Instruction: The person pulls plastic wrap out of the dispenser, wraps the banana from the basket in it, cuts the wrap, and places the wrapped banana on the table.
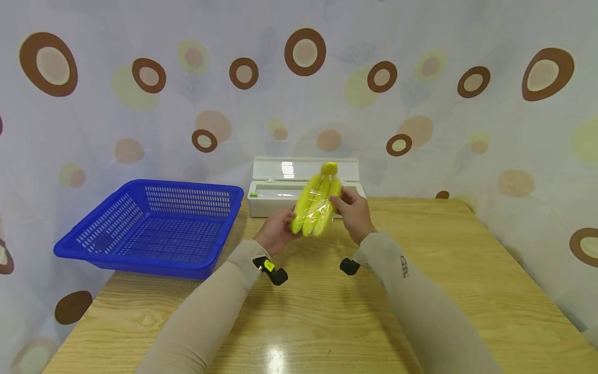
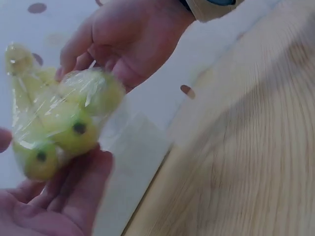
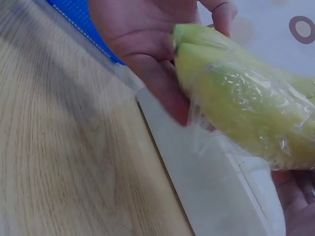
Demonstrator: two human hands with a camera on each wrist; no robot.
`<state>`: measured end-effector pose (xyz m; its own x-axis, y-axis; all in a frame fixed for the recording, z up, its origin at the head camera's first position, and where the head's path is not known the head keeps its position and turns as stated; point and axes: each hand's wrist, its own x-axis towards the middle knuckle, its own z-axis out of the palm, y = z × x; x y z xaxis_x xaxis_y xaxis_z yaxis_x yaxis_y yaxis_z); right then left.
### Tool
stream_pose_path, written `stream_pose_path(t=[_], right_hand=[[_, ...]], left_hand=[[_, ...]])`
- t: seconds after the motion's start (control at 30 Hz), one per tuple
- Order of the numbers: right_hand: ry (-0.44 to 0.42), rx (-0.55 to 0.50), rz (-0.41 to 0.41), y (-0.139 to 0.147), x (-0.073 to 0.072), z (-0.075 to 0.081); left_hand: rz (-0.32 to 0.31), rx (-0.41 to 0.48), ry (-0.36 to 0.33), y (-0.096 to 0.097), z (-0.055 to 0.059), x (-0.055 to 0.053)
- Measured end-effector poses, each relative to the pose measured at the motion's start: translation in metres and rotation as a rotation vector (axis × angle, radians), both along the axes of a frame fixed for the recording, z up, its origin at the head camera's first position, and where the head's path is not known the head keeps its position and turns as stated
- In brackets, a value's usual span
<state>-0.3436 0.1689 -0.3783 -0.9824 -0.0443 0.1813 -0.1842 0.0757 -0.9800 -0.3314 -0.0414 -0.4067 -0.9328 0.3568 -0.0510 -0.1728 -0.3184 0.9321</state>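
A bunch of yellow bananas [image 1: 315,205], wrapped in clear plastic film, is held up above the table in front of a white box. My left hand [image 1: 276,229] grips its lower left side, with the fingers beneath in the left wrist view. On the right side, my right hand [image 1: 356,212] pinches the bunch with the thumb in front. Dark banana tips show through the film in the left wrist view. Shiny wrinkled film [image 3: 246,88] covers the bananas in the right wrist view, and some hangs loose near the left fingers.
The long white box [image 1: 268,206], its clear lid [image 1: 268,169] raised, stands at the table's back edge with a small green piece [image 1: 253,195] at its left end. A blue plastic basket [image 1: 198,270] sits on the left. Behind the wooden table [image 1: 444,270] hangs a patterned curtain [image 1: 327,104].
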Motion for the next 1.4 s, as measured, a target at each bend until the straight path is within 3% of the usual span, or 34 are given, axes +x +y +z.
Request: stream_pose_path(t=[0.1,0.23,0.37,0.5,0.63,1.07,1.4], right_hand=[[-0.034,0.042,0.018,0.000,-0.001,-0.004],[-0.058,0.055,0.055,0.000,-0.001,-0.008],[-0.086,0.050,0.050,-0.005,0.003,-0.011],[-0.138,0.139,0.006,-0.015,0.007,-0.013],[-0.181,0.183,0.028,-0.027,0.010,-0.015],[-0.279,-0.259,0.240,-0.025,0.013,-0.018],[-0.267,-0.357,0.285,-0.025,0.015,-0.019]], left_hand=[[-0.003,-0.159,0.018,-0.002,0.001,-0.001],[0.022,-0.281,0.004,-0.004,-0.002,-0.004],[0.098,-0.304,-0.022,-0.006,-0.007,-0.008],[0.211,-0.302,-0.020,-0.007,-0.008,-0.008],[0.244,-0.303,0.009,-0.006,-0.006,-0.008],[0.169,-0.200,-0.012,-0.008,-0.006,-0.010],[0.175,-0.158,-0.012,-0.004,-0.003,-0.008]])
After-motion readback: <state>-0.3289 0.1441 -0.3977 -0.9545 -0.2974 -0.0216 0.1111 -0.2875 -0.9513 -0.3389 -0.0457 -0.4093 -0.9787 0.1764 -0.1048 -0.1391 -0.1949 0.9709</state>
